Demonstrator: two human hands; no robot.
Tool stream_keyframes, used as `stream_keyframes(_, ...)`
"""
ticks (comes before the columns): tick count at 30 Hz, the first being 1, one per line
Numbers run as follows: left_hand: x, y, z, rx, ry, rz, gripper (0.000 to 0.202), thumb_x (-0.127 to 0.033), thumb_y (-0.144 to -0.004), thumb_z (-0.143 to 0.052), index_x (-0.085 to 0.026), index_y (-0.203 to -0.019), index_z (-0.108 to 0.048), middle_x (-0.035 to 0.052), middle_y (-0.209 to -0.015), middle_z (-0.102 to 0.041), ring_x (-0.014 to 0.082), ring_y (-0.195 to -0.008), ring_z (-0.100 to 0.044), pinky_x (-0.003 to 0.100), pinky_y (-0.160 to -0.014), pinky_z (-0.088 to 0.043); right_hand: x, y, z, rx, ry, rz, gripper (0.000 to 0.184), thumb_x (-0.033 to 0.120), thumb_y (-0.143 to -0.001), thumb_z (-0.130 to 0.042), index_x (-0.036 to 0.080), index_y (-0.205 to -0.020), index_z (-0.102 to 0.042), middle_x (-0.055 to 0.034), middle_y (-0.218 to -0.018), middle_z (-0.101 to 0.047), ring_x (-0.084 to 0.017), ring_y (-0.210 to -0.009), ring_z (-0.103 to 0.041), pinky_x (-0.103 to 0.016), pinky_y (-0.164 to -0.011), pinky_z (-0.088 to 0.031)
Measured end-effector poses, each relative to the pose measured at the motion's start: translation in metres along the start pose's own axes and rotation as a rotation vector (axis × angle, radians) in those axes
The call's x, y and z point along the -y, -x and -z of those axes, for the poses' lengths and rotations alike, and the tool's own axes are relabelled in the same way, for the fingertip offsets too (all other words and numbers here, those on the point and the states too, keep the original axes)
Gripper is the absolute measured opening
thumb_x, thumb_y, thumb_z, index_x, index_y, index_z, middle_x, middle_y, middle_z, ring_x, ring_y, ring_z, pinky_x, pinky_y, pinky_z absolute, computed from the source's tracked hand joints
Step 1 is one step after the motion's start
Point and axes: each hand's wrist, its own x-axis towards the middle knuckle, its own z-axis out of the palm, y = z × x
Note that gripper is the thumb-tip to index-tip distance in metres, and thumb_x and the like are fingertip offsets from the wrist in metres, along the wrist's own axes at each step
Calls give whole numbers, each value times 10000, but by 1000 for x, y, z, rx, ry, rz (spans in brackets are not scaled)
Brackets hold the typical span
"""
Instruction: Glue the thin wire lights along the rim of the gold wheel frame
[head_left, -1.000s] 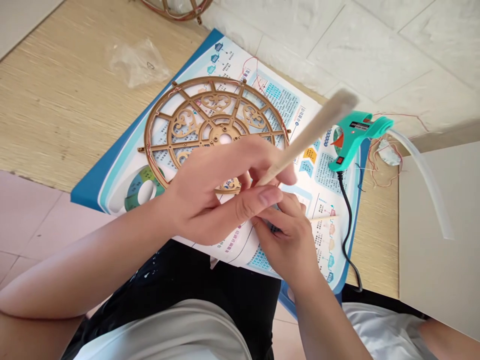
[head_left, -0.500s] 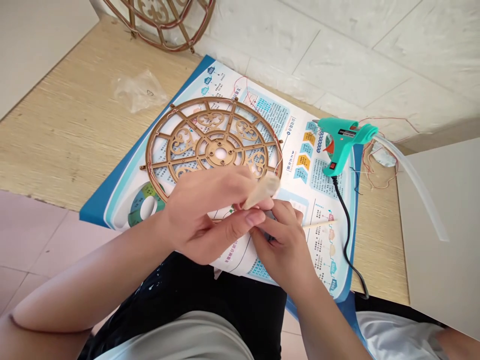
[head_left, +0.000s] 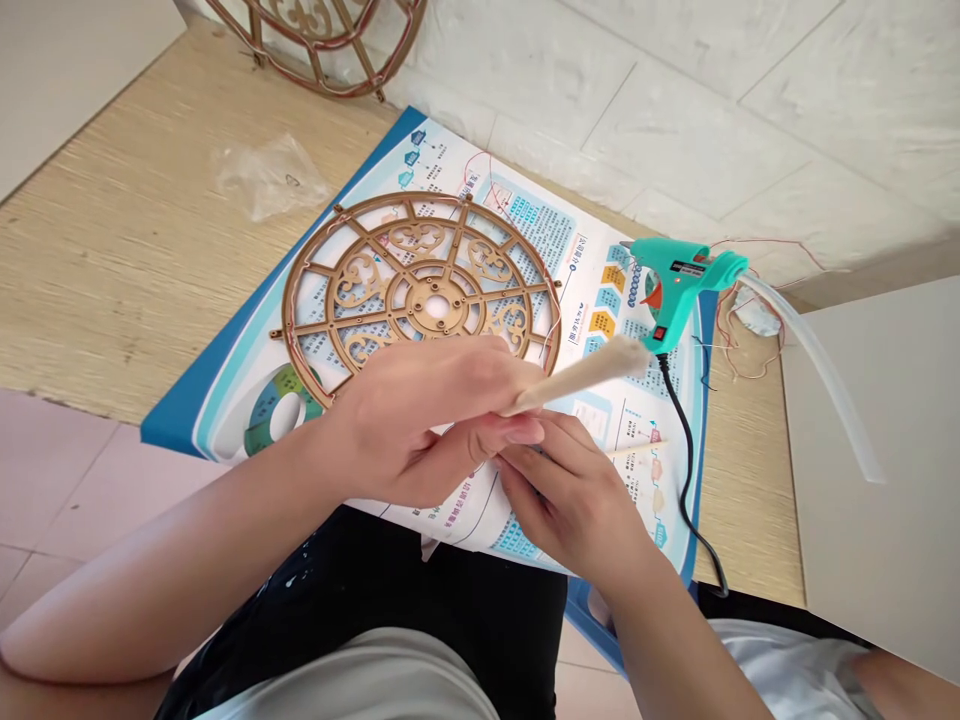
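Nearest, over a lap in dark cloth [head_left: 390, 570], the left hand [head_left: 420, 420] had thumb and fingers pressed together, pinching the lower end of a pale wooden stick [head_left: 585, 372] that slanted up toward two o'clock, its far end blurred. At four o'clock of it, touching, the right hand [head_left: 577, 500] had its fingers bunched beneath the left thumb; whether they pinched anything could not be told. Both were above a blue-edged printed paper sheet [head_left: 217, 395] on a light wooden tabletop [head_left: 112, 250]. At eleven o'clock of the hands a round brown fretwork disc [head_left: 420, 295] lay on the sheet. At two o'clock lay a teal plastic glue gun [head_left: 679, 280] with a black cord [head_left: 686, 480] and a translucent glue rod [head_left: 817, 370]. Farther, at ten o'clock, lay a crumpled clear plastic wrapper [head_left: 266, 175]; at twelve, a second brown fretwork wheel [head_left: 322, 40] showed in part by the white brick wall [head_left: 675, 100]
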Motion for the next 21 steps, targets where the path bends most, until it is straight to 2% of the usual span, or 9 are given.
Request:
stream_keyframes(3, 1, 0, -1, -37, -6, -37, 124, -160, -984, -625, -200, -868, -605, 8, -723, -618, 136, -655, -567, 294, -612, -469, -2, -1, -1, -14, 27, 13, 240, 45, -972, -641, 154, -1177, -702, -123, -1056, -745, -253, -1069, -699, -433, -912, -631)
stream_keyframes(6, 1, -1, 0, -18, -21, -87, 86, -136, -983, -625, -183, -913, -613, 34, -799, -693, 128, -689, -569, 271, -634, -497, 0, -1, -3, -32, 27, 5, 244, 40, -965, -639, 151, -1176, -693, -132, -1077, -741, -258, -1076, -698, -446, -933, -636)
stream_keyframes(10, 0, -4, 3, 32, -19, -85, 86, -134, -1001, -601, -183, -936, -627, 45, -914, -755, 112, -715, -575, 241, -661, -527, 3, 0, -6, -60, 54, -32, 221, 53, -958, -642, 151, -1155, -658, -143, -1094, -740, -278, -1079, -693, -458, -908, -640)
stream_keyframes(13, 0, -4, 4, 54, -6, -88, 105, -79, -976, -598, -171, -949, -641, 52, -908, -741, 113, -724, -589, 238, -677, -531, 3, 0, -8, -76, 74, -48, 209, 51, -948, -650, 140, -1137, -643, -159, -1102, -727, -293, -1099, -682, -456, -891, -633)
stream_keyframes(17, 2, -1, 1, 28, -10, -77, 90, -112, -1003, -585, -152, -941, -636, 48, -850, -708, 124, -748, -612, 254, -685, -532, 5, -1, -7, -79, 122, -99, 181, 90, -943, -690, 101, -1123, -666, -205, -1157, -679, -323, -1141, -650, -488, -925, -597)
stream_keyframes(21, 0, 0, -2, 14, -55, -34, 99, -126, -1046, -544, -155, -1013, -633, 30, -960, -741, 100, -816, -637, 231, -754, -536, 6, -2, -7, -88, 174, -138, 153, 124, -948, -710, 94, -1095, -679, -206, -1184, -649, -316, -1138, -625, -480, -938, -565)
